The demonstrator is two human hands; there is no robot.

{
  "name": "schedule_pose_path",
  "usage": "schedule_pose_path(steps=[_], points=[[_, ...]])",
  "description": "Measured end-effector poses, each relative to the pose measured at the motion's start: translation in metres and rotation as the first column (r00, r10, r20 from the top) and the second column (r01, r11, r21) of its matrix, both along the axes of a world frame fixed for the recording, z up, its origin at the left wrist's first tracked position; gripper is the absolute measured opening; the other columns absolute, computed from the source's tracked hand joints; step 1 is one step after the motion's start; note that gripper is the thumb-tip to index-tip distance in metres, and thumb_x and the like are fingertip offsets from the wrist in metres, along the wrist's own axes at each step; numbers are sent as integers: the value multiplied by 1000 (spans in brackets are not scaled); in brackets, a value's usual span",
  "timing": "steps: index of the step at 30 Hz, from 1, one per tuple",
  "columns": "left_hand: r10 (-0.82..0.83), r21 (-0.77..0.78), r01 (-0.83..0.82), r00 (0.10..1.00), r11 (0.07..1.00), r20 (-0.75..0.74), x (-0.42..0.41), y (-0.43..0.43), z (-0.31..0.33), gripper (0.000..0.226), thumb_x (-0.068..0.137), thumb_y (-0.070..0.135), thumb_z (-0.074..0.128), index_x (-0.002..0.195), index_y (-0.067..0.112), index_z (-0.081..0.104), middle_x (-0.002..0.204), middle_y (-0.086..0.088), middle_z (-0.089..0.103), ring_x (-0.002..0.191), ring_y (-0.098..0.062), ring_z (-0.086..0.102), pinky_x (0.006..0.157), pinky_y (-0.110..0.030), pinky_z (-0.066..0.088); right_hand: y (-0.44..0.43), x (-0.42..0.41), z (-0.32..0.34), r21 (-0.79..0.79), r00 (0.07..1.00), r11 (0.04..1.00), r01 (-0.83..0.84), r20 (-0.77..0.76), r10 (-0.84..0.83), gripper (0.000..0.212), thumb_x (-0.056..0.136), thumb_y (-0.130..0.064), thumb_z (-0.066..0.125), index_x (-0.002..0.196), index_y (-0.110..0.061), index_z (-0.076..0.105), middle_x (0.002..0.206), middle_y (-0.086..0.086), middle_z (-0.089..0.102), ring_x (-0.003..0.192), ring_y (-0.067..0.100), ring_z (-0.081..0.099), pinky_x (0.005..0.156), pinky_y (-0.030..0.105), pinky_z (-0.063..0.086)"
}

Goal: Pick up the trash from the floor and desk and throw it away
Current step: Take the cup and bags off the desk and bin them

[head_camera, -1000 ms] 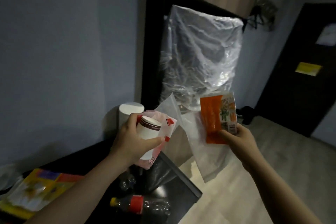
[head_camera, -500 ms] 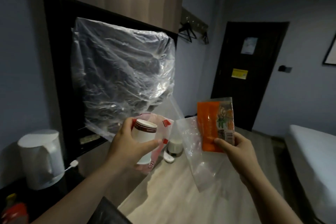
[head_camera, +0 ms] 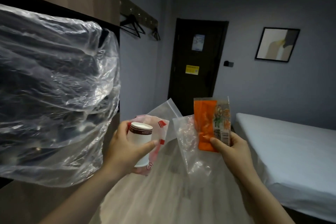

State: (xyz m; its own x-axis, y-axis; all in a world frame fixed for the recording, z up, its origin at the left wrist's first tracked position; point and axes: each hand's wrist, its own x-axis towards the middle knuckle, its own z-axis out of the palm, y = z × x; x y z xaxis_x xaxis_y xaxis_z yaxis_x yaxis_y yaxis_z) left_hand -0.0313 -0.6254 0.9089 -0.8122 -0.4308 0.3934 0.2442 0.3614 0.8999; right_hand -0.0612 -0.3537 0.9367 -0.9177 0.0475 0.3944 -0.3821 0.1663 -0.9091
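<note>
l hand [head_camera: 125, 148] grips paper cup [head_camera: 140, 142] + pink wrapper [head_camera: 160, 132], lower centre; r hand [head_camera: 231, 148] pinches orange packet [head_camera: 205, 125] w/ clear bag [head_camera: 189, 143]. looks like carry step, trash collected. next needs a bin, none in frame.

There was only 1 view, from a wide-angle camera worn on the person's head. It faced forward down the room and tipped slightly downward, so both forearms rose from the bottom edge. The left hand [head_camera: 125, 152] with its paper cup [head_camera: 141, 142] and the right hand [head_camera: 234, 148] with its orange packet [head_camera: 205, 123] sat nearest the lens, low in the middle. Beyond them it looked straight at the dark door [head_camera: 197, 67] on the far wall. A plastic-covered dark panel [head_camera: 54, 87] crowded the left side, very close. The bed [head_camera: 291, 151] ran along the right, and the floor [head_camera: 163, 196] showed between them.
</note>
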Motion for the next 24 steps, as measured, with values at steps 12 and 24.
schedule_pose_path(steps=[12, 24], points=[[-101, 21, 100, 995, 995, 28, -199, -56, 14, 75, 37, 63, 82, 103, 49, 50, 99, 15, 63, 87, -5, 63, 62, -28, 54, -57, -182, 11, 54, 990, 989, 139, 7, -139, 15, 80, -22, 73, 90, -30, 64, 88, -4, 73, 81, 10, 70, 71, 32, 59], [-109, -45, 123, 966, 991, 235, -378, -89, -40, 75, 40, 61, 77, 107, 42, 47, 103, 13, 61, 87, -4, 61, 61, -22, 47, -72, -356, -32, 126, 968, 963, 236, 51, -244, 17, 80, -16, 72, 82, -32, 66, 79, -12, 70, 70, -3, 65, 53, 11, 45]])
